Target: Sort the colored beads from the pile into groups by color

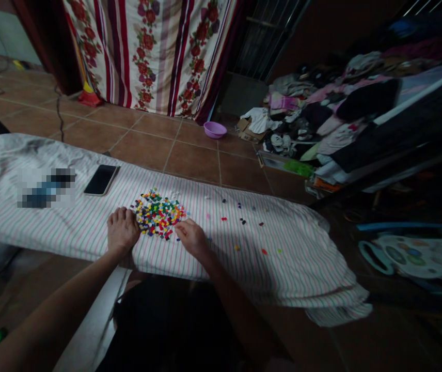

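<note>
A spread heap of tiny coloured pieces (pixel 159 214), red, yellow, green, blue, white and black, lies on the striped cloth (pixel 205 263). They look like small beads or bricks; their exact kind is too small to tell. My left hand (pixel 122 230) rests palm down on the cloth, its fingers stretched out at the heap's left edge. At the right edge my right hand (pixel 192 237) is closed in a pinch, thumb and fingers together; whatever is between them is hidden. Right of it lie small separate groups, among them red pieces (pixel 224 219), yellow pieces (pixel 237 248) and dark pieces (pixel 243 221).
A phone (pixel 101 180) lies left of the heap, with a blurred-out item (pixel 46 188) beyond it. On the tiled floor stands a purple basin (pixel 215 129) before a flowered curtain (pixel 147 57). Piled clothes (pixel 314 108) fill the back right. A baby walker (pixel 414 253) stands at right.
</note>
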`<state>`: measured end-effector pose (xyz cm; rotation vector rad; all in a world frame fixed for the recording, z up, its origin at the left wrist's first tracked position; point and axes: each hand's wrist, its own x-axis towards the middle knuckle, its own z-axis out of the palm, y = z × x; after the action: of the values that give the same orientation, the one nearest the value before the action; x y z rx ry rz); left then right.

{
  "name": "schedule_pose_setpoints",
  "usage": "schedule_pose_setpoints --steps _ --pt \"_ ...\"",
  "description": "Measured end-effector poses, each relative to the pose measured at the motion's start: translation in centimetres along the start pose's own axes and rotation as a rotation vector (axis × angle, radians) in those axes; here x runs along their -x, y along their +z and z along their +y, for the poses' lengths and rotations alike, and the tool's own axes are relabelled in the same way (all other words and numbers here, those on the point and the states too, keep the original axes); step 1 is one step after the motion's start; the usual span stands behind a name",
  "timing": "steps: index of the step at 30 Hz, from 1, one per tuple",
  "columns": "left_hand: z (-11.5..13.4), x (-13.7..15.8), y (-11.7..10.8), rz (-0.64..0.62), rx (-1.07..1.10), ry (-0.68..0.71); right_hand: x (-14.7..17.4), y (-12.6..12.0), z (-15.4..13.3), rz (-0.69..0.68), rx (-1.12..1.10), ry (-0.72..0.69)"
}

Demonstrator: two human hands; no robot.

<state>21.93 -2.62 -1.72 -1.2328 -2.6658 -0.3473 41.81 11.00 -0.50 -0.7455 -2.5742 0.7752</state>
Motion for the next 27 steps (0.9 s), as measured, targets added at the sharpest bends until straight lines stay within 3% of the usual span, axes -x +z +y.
schedule_pose_setpoints --steps 7,14,27 --pt "-0.2 0.1 0.4 0.040 -0.011 0.023 0.3 2.6 -4.6 -0.249 0.139 -0.040" --pt "-0.3 0.0 0.9 0.072 -0.034 0.030 -0.3 2.8 -6.2 -0.255 0.330 0.056" --pt "-0.2 0.1 0.7 0.071 0.005 0.024 -1.0 3.2 -6.7 -0.213 0.305 0.131"
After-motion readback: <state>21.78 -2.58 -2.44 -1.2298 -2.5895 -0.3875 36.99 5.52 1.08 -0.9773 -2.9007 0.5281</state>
